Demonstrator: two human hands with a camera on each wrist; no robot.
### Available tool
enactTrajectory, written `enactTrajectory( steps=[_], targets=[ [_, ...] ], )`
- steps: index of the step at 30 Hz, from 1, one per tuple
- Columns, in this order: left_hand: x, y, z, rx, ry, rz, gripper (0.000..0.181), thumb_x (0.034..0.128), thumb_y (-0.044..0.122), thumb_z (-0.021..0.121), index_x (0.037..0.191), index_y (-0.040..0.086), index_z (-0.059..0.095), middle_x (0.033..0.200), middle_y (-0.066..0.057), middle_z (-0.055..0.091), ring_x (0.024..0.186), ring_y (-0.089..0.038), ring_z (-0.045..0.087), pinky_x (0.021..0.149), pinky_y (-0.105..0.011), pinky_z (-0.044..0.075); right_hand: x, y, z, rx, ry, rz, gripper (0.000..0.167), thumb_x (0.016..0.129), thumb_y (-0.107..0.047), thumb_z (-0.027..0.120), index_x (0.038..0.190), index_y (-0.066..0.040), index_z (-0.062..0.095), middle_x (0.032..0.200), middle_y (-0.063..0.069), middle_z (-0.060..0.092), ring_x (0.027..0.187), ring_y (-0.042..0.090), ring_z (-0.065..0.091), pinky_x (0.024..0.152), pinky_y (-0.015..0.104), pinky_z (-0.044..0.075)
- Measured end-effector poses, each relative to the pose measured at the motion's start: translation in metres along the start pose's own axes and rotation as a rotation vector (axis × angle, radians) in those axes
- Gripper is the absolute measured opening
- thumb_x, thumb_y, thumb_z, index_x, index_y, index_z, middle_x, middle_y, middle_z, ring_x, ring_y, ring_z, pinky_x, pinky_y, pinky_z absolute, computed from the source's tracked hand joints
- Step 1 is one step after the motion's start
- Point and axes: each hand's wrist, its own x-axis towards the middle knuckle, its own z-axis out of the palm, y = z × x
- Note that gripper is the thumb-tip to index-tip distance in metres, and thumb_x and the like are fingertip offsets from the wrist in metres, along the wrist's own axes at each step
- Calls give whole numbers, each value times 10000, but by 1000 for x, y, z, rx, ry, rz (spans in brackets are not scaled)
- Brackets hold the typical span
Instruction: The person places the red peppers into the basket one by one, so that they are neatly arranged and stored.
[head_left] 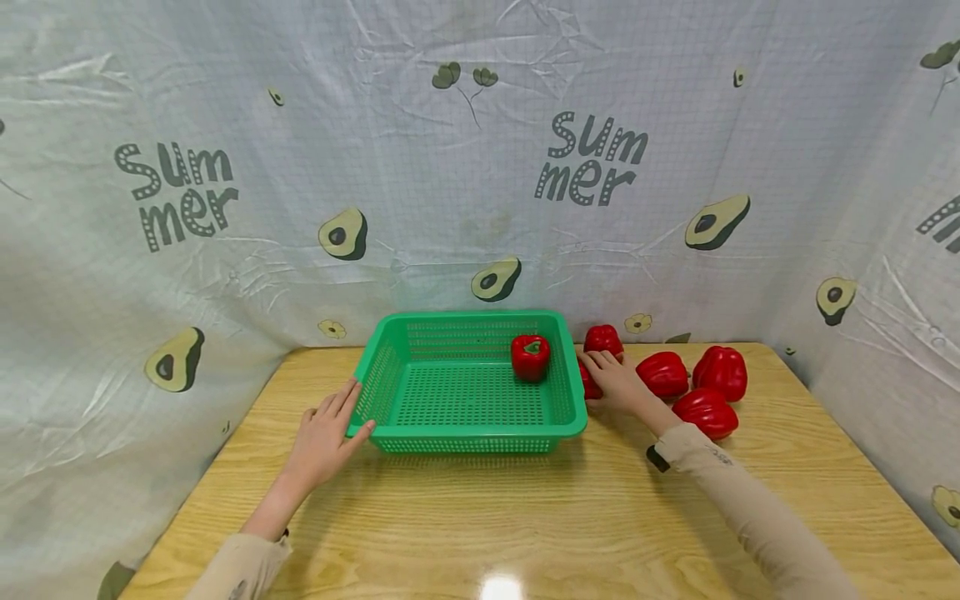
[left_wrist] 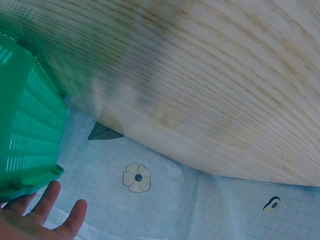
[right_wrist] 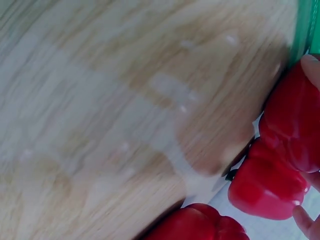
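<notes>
A green basket (head_left: pixel 465 432) stands on the wooden table with one red bell pepper (head_left: pixel 530 358) inside at its right. My left hand (head_left: pixel 324 442) rests on the basket's left rim, fingers extended; the left wrist view shows its fingertips (left_wrist: pixel 47 200) beside the basket (left_wrist: pixel 35 115). Just outside the basket's right side, my right hand (head_left: pixel 618 385) grips a red pepper (head_left: pixel 588 383), partly hidden under the fingers. In the right wrist view the thumb lies on this pepper (right_wrist: pixel 295 120), and another pepper (right_wrist: pixel 267 182) is close beside it, near a fingertip.
Behind my right hand is a red pepper (head_left: pixel 603 340). Several more lie to its right, among them one at the back (head_left: pixel 722 372) and one nearer the front (head_left: pixel 706 413). A printed cloth (head_left: pixel 420 208) hangs behind the table (head_left: pixel 450 517).
</notes>
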Motion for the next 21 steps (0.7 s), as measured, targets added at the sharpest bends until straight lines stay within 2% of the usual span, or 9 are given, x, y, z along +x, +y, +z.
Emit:
enactTrajectory(
  steps=[5,9,12,17,21],
  targets=[
    [1,0,1,-11,3,4,646,905,424,440,1388,19,300,1421,-169,320,1196,-369,395,852,-565,336,1,-3,-1,21,-35,33,837,669,-374,758,1317,-7,375,1263,178,456,1155,364,391,903,625,294],
    [1,1,2,-16,54,26,650,909,463,404,1380,23,318,1413,-158,339,1163,-376,416,820,-556,343,2,-5,-3,56,-72,59,885,661,-372,761,1333,11,332,1317,193,424,1191,412,361,916,666,249],
    [1,1,3,-21,71,32,653,911,481,384,1374,23,328,1412,-152,342,1154,-375,421,811,-551,342,1,-6,-4,26,-74,61,921,645,-403,762,1340,10,322,1305,185,435,1173,404,380,907,674,259],
    [1,1,2,-26,24,8,641,904,428,439,1374,8,323,1417,-171,327,1187,-379,403,840,-567,333,-4,-7,-7,-44,-30,31,908,607,-401,766,1332,-37,356,1193,173,478,1053,352,441,835,628,348],
    [0,0,0,-3,-9,-6,639,904,411,449,1382,11,309,1425,-167,315,1202,-372,397,850,-559,337,-10,-6,-9,-58,-2,22,877,588,-360,767,1330,-91,384,1132,161,477,979,348,459,777,574,366]
  ],
)
